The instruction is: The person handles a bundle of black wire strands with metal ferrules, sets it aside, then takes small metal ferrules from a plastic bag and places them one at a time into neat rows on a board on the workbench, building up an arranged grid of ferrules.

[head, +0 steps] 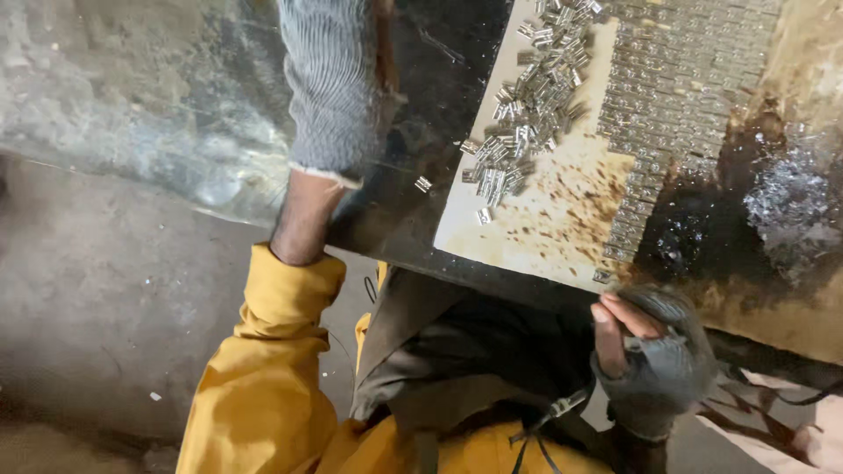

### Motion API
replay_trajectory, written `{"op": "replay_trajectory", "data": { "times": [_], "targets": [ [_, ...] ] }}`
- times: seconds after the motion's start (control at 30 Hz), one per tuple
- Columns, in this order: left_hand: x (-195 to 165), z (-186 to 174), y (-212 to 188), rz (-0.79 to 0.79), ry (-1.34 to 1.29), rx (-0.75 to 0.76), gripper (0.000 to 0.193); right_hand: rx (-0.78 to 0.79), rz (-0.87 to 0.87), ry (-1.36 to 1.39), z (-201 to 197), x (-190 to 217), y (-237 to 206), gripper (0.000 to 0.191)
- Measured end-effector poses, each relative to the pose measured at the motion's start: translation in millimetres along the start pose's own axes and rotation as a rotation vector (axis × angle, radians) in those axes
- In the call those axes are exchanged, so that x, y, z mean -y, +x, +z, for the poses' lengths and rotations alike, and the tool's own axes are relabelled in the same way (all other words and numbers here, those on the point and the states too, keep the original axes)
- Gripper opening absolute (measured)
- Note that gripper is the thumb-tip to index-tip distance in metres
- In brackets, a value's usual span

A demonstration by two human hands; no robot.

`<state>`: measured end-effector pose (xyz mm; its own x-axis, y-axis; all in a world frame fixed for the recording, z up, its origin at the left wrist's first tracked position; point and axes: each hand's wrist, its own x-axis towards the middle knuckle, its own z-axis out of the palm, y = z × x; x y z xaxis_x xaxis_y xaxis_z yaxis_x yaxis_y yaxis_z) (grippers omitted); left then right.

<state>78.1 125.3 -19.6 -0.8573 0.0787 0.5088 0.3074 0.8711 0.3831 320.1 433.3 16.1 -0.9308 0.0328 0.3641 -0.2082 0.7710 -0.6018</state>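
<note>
My left hand (334, 88), in a grey knit glove with a yellow sleeve behind it, lies on the dark, grimy worktop (421, 175); its fingers run off the top edge of the frame. My right hand (654, 351), in a dark fingerless glove, hangs just below the worktop's front edge with its fingers curled into a fist, and nothing shows in it. On the worktop lies a pale, rust-stained board (544, 219). It carries a loose heap of small shiny metal pieces (527, 114) and tight rows of the same pieces (676, 96) to the right.
A few stray metal pieces (423, 183) lie on the dark surface left of the board. Silvery shavings (786, 202) sit at the right of the worktop. A grey concrete floor (105, 298) is on the left, and my dark apron and yellow jacket (263, 404) are below.
</note>
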Motion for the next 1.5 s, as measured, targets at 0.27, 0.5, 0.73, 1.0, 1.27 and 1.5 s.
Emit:
{"op": "replay_trajectory", "data": {
  "times": [0.27, 0.5, 0.73, 1.0, 1.27, 1.5],
  "targets": [
    [-43, -37, -82, 0.065, -0.411, 0.287, 0.035, 0.006, 0.131, -0.050, 7, -21, -24, 0.004],
    [-95, -38, -93, 0.161, -0.342, 0.302, 0.027, 0.035, -0.068, 0.006, 13, 0, 4, 0.015],
    [-106, -44, -97, 0.211, -0.380, 0.394, 0.015, -0.011, -0.030, -0.002, 8, -4, 0, 0.018],
    [-138, -31, -95, 0.310, -0.402, 0.419, 0.020, -0.047, 0.125, -0.172, -11, -37, -12, 0.012],
    [-170, 2, -96, 0.450, -0.460, 0.466, 0.021, 0.165, -0.026, -0.169, -3, -44, 2, 0.023],
    [-165, -4, -109, 0.381, -0.446, 0.424, 0.031, 0.114, 0.005, -0.255, -8, -46, 3, 0.020]
  ]
}}
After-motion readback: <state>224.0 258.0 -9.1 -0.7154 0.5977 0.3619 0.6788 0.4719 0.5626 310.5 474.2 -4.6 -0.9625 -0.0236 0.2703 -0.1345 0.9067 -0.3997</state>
